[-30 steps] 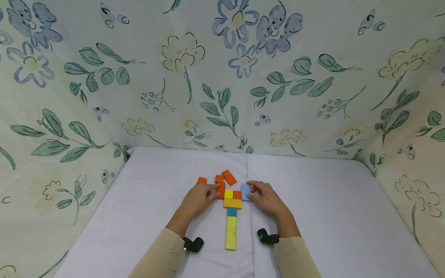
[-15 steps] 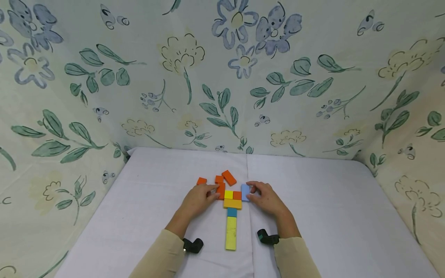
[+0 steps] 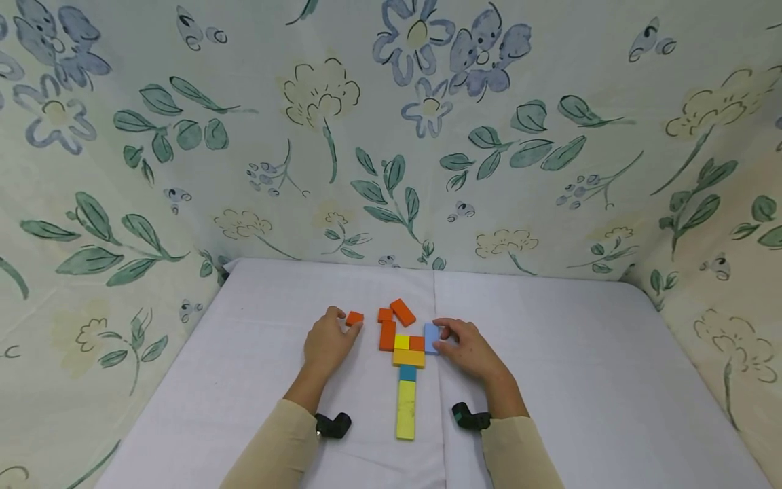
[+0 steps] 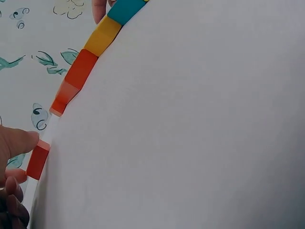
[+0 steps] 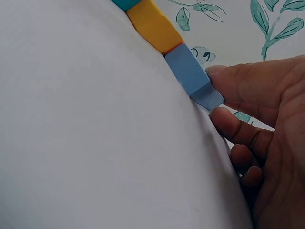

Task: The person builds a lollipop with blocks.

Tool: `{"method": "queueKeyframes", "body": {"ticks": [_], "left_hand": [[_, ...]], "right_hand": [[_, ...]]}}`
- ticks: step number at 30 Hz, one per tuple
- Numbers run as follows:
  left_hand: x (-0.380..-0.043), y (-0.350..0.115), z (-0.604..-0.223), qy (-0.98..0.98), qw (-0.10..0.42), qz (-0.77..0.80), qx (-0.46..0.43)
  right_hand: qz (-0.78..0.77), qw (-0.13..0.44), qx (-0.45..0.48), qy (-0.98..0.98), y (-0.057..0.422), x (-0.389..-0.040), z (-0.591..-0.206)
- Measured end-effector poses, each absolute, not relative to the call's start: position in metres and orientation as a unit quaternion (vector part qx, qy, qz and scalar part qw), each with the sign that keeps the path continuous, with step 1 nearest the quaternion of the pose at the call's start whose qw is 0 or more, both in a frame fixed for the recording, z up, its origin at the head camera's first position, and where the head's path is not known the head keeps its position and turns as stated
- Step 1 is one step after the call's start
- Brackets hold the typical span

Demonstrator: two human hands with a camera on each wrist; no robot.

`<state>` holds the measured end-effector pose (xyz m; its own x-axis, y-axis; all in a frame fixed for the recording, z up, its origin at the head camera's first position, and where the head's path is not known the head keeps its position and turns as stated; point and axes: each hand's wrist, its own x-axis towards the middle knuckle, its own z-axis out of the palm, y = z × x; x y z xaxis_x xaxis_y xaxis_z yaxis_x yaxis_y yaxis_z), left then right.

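My left hand [image 3: 326, 345] has thumb and index finger at opposite sides of a small orange block [image 3: 355, 318] lying on the cloth. In the left wrist view both fingertips meet this orange block [image 4: 38, 160]. At the right, my right hand [image 3: 469, 346] pinches a light blue block [image 3: 431, 338] between thumb and index finger; its end shows in the right wrist view. Between the hands lies a flat figure: a red-orange upright block [image 3: 387, 336], a yellow square [image 3: 401, 341], a red square [image 3: 417, 342], an amber block [image 3: 408, 358], a teal square [image 3: 407, 373] and a long yellow-green block [image 3: 406, 409].
Beyond the figure lie a small orange square [image 3: 385, 314] and a tilted orange block [image 3: 402, 312]. A white cloth [image 3: 580, 380] covers the table. A floral curtain [image 3: 391, 190] hangs behind and at both sides. Each wrist wears a black camera.
My left hand has let go of the red-orange upright block and moved left to the small orange block. The right hand stays on the light blue block.
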<state>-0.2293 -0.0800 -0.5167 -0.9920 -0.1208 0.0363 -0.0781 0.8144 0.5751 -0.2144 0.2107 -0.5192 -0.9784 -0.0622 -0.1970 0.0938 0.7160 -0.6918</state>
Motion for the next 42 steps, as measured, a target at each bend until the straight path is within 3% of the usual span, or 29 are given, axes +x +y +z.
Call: {"method": "queueKeyframes", "body": {"ticks": [12, 26, 42], "left_hand": [[-0.233, -0.081, -0.51, -0.948, -0.019, -0.318, 0.013], [-0.229, -0.077, -0.51, -0.937, -0.035, -0.348, 0.006], [-0.221, -0.045, -0.499, -0.927, -0.078, -0.355, -0.092]], "right_hand": [[-0.379, 0.106, 0.014, 0.919, 0.211, -0.215, -0.519], [-0.378, 0.107, 0.016, 0.919, 0.211, -0.214, -0.519], [-0.378, 0.11, 0.014, 0.919, 0.211, -0.215, -0.52]]}}
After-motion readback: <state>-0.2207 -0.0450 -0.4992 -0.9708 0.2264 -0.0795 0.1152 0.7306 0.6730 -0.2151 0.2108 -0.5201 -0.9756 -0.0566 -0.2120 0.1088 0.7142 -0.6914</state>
